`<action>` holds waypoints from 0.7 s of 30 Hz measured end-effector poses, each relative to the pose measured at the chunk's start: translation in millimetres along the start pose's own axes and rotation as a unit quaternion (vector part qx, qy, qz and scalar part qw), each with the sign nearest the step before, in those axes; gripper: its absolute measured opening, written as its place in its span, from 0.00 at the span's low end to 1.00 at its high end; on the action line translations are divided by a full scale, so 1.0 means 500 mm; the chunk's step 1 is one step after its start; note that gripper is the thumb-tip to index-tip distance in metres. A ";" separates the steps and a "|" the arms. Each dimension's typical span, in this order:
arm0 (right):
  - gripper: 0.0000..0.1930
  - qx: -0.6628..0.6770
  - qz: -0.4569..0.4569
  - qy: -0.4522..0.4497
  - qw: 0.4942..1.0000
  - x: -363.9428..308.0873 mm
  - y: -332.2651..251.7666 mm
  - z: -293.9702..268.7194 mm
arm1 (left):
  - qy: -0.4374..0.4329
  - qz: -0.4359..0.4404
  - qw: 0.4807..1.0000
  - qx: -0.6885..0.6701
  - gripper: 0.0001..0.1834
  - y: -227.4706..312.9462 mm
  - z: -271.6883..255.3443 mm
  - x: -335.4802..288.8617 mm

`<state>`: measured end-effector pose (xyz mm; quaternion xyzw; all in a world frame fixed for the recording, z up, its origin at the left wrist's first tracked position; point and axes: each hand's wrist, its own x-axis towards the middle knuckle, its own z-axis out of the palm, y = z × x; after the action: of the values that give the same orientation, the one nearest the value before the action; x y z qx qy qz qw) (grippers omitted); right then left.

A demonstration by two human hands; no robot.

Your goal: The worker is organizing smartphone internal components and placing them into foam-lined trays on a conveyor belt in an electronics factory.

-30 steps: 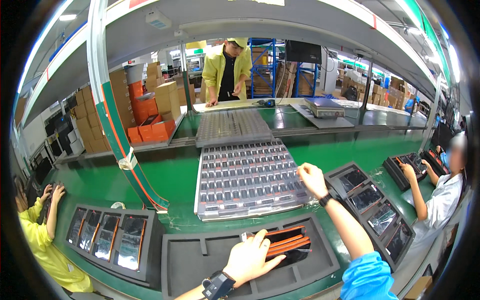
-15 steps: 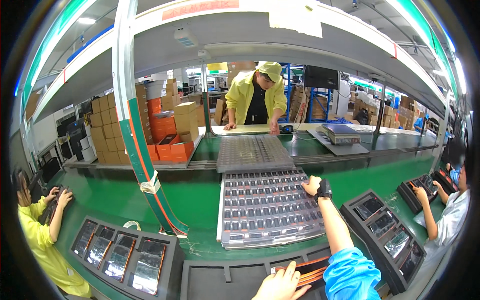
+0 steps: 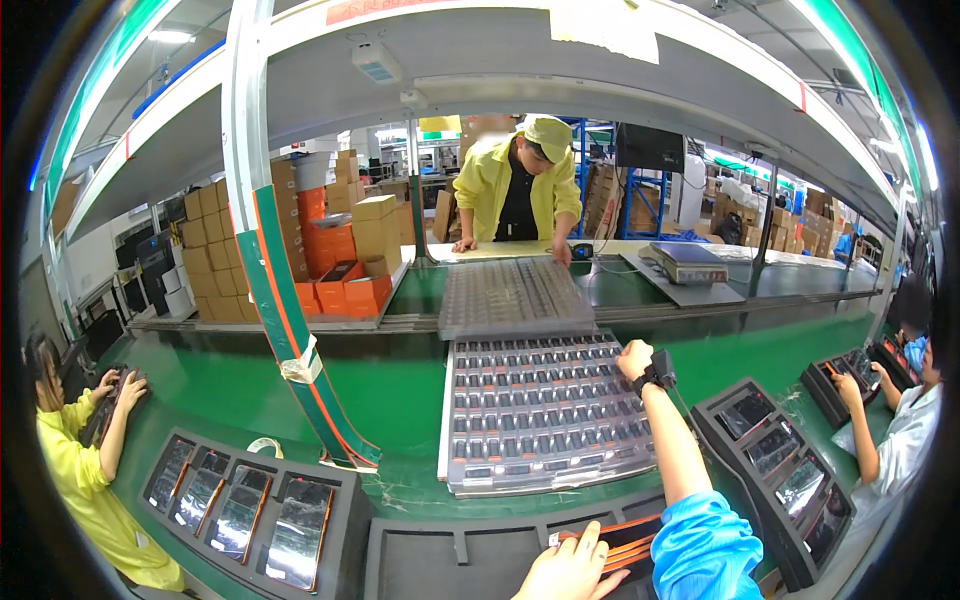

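Plastic tray (image 3: 548, 479) holds dark pieces (image 3: 525, 446); right grip (image 3: 635, 362) at edge, state unclear; left grip (image 3: 566, 570) clasps orange-edged panels (image 3: 632, 541) at foam tray (image 3: 420, 565).

Compartment tray (image 3: 548, 482) on workbench (image 3: 400, 395), behind near foam tray (image 3: 415, 560), left of right-hand foam tray (image 3: 730, 445)

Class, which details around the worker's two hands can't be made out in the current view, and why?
In the head view:
Right hand: fingertips hidden by its own curl; grip unclear.
Orange-edged panels: partly covered by left hand and blue sleeve; count uncertain.
Foam tray: near side cut off by lower edge.
Small parts in clear tray: too small to identify.
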<state>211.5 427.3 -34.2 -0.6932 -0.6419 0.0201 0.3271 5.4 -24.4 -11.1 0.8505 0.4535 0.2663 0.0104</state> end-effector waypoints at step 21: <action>0.14 0.078 -0.014 -0.069 0.994 -0.031 -0.051 -0.006 | 0.005 0.000 1.000 0.002 0.31 -0.011 0.002 0.007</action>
<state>187.7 411.3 -25.8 -0.6536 -0.6687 0.1132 0.3358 3.5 -18.3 -11.8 0.8490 0.4544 0.2694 0.0065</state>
